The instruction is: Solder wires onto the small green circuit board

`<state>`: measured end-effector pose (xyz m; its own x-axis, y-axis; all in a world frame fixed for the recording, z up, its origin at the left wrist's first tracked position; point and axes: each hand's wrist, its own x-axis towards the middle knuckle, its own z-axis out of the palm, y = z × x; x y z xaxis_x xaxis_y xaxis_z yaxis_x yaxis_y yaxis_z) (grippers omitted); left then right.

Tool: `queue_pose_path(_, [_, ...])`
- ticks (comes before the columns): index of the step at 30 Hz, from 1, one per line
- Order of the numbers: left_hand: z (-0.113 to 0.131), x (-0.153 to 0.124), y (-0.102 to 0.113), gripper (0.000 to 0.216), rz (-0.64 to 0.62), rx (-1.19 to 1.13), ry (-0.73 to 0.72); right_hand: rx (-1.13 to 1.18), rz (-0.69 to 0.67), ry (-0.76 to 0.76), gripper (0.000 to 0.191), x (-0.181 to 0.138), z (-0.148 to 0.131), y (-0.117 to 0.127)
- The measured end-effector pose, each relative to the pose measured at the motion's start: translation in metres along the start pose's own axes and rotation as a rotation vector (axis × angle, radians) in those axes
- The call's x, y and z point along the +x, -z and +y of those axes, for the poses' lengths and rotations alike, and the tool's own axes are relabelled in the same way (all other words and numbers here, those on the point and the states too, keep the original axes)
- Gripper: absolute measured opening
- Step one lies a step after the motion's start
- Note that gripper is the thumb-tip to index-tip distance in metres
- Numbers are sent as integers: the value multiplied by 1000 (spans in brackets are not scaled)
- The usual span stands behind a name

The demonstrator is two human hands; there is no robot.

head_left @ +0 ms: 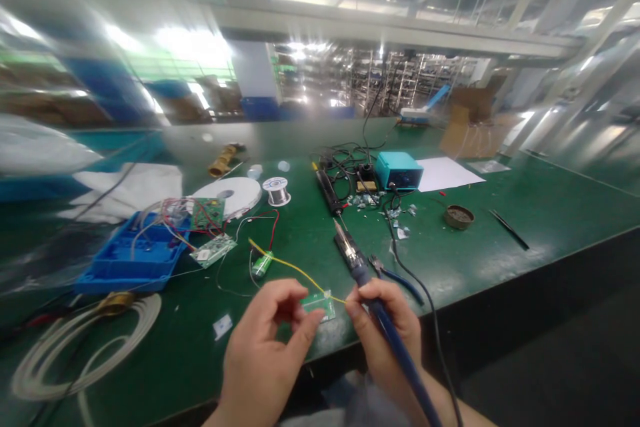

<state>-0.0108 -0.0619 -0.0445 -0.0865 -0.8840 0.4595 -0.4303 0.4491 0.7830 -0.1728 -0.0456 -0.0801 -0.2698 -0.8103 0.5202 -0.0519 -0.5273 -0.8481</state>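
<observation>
- The small green board is what I see first in the head view, held up just over the near edge of the green table.
- My left hand pinches the small green board, with thumb and finger pressed together on its left side.
- My right hand is wrapped tight around the blue handle of the soldering iron.
- The soldering iron's metal tip points away from me, up the table.
- The same right hand's fingertips also pinch a yellow wire right beside the board.
- The yellow wire runs from the board's right edge back and to the left, toward a little green part lying on the table.
- Blue-handled pliers lie just to the right of the iron.
- A blue tray sits well off to the left, with bigger green boards and red wires beside it.
- A roll of solder wire stands farther back, near a white disc.
- A blue-green box sits at the back with black cords around it.
- A small round tin sits off to the right.
- A coil of white tube lies at the near left.
</observation>
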Motion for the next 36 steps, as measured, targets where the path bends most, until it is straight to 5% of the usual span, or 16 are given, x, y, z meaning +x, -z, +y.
queue_pose_path(3, [2,0,-5,21,-221,-283,284,-8,-69,12,22,-3,0,0])
queue_pose_path(11, [1,0,-5,17,-311,-285,393,-29,-106,2,24,-12,8,0])
queue_pose_path(26, [-10,-14,-8,8,-311,-127,108,-21,-135,-53,24,-22,21,0])
queue_pose_path(36, [-35,-2,-19,13,-192,50,195,-197,-144,-26,13,-16,16,32])
